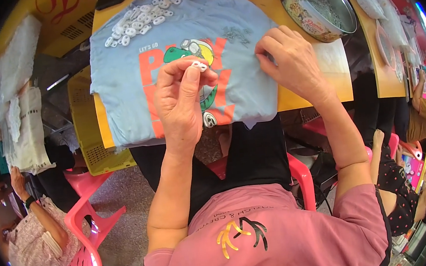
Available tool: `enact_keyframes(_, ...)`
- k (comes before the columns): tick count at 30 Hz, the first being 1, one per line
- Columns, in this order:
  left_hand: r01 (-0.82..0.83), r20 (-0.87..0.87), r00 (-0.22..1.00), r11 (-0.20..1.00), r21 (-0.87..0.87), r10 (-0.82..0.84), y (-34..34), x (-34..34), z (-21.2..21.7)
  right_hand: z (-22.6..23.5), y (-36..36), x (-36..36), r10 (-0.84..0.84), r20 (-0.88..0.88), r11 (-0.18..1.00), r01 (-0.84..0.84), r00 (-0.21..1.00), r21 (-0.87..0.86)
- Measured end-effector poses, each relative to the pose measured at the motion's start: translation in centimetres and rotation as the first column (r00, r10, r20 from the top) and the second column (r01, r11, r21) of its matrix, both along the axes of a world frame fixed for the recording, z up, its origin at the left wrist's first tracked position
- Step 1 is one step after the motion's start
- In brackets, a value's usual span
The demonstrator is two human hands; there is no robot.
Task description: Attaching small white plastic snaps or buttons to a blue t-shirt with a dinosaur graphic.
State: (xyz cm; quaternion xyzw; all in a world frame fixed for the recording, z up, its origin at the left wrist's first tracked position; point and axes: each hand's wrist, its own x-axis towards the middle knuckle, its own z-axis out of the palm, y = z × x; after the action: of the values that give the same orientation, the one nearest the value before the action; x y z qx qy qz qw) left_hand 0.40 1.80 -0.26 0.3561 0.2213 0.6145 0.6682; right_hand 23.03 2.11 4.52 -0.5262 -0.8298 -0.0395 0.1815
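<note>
A small white plastic ring piece [199,65] is pinched between the thumb and fingertips of the left hand [182,102], lifted just above the printed front of a light blue T-shirt [132,97] that is spread flat over the yellow table [316,89]. The fingers are closed firmly on that piece. The right hand [291,61] is pressed down on the shirt to the right of the print, its fingertips bunched at a scatter of tiny grey bits [237,34]; whether anything is actually gripped there cannot be told, since the tips are turned away. A heap of similar white pieces [138,23] is piled on the shirt's far left corner, well apart from both hands, and a round metal tin [315,23] is set near the right hand at the table's far edge. The step in hand is judged to be assembly — one white piece is held ready while its small mate is picked from the grey scatter. A fine pinch by the right fingertips is called for next, and the two parts would then need to be brought together squarely.
</note>
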Motion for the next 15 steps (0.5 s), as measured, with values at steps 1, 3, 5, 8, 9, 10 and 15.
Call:
enact_keyframes(1,0.004,-0.006,1.0,1.0,-0.006,-0.004,0.0,0.0,0.0,0.1,0.0,-0.1,0.007,-0.001,1.0,-0.007,1.0,0.003)
enact_keyframes(3,-0.002,-0.01,1.0,1.0,-0.011,0.002,-0.2,-0.2,0.0,0.3,-0.3,-0.5,-0.039,-0.054,0.999,0.038,0.998,-0.016)
enact_keyframes(5,0.022,-0.023,1.0,1.0,0.015,-0.021,-0.2,-0.2,0.0,0.8,-0.9,-1.2,-0.08,-0.267,0.989,0.042,0.96,-0.144)
enact_keyframes(8,-0.003,-0.128,0.992,1.0,0.008,0.004,-0.5,0.0,0.4,1.5,-1.2,-2.5,-0.135,-0.556,0.943,-0.066,0.821,-0.327)
enact_keyframes(9,-0.003,-0.127,0.992,1.0,0.012,0.005,-0.5,0.2,0.5,1.6,-1.1,-3.2,-0.129,-0.648,0.914,-0.163,0.75,-0.371)
enact_keyframes(10,-0.022,-0.163,0.986,1.0,0.017,0.024,-0.5,0.3,0.6,1.5,-1.0,-3.7,-0.129,-0.648,0.916,-0.161,0.75,-0.369)
enact_keyframes(15,-0.028,-0.199,0.98,1.0,-0.004,0.027,-0.5,0.6,0.8,0.3,-0.1,-5.3,-0.167,-0.75,0.91,-0.193,0.64,-0.367)
